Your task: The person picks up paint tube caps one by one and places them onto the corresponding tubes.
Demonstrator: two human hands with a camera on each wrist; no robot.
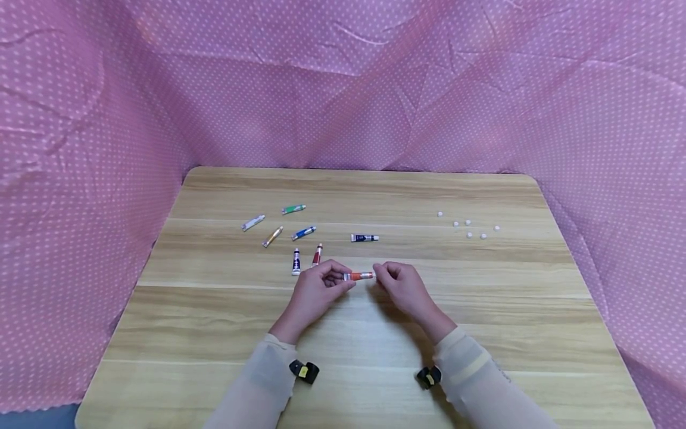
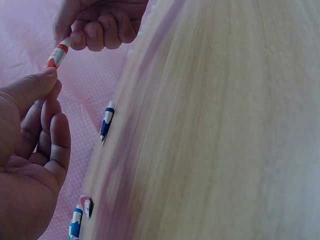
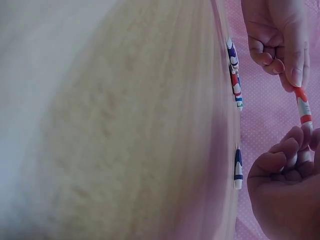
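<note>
Six paint tubes (image 1: 293, 232) are noted loose on the table (image 1: 225, 333) toward its left edge. Near the table's middle, the orange tube (image 1: 358, 276) is pinched at one end by the left hand (image 1: 316, 292) and at the cap end by the right hand (image 1: 405, 289) (held level, just above the surface). White caps (image 1: 468, 226) lie scattered toward the far right corner.

Both hands meet fingertip to fingertip, left (image 1: 316, 291); right (image 1: 405, 288), fingers curled.

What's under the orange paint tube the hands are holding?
Bare wooden table lies under the orange paint tube, held between left hand and right hand. Fingers cover both tube ends, so its cap is hidden.
</note>
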